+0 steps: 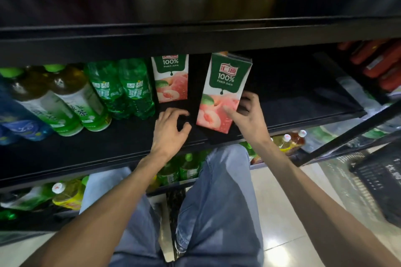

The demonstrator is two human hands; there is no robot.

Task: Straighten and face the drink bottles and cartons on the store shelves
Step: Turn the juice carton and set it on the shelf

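Note:
A peach juice carton (pixel 223 91) with a green top stands near the front edge of the black middle shelf (pixel 86 149), tilted slightly. My right hand (pixel 246 115) grips its lower right side, thumb on the front face. My left hand (pixel 170 129) hovers just left of it with fingers loosely curled, holding nothing. A second peach juice carton (pixel 170 78) stands further back on the shelf. Left of that stand two green soda bottles (pixel 121 91) and two green tea bottles (pixel 65 102).
The upper shelf (pixel 195 34) overhangs the cartons. Blue bottles (pixel 17 123) sit at the far left, red packs (pixel 382 63) at the far right. A dark basket (pixel 382 182) rests on the floor to the right. Bottles fill the lower shelf (pixel 65 197).

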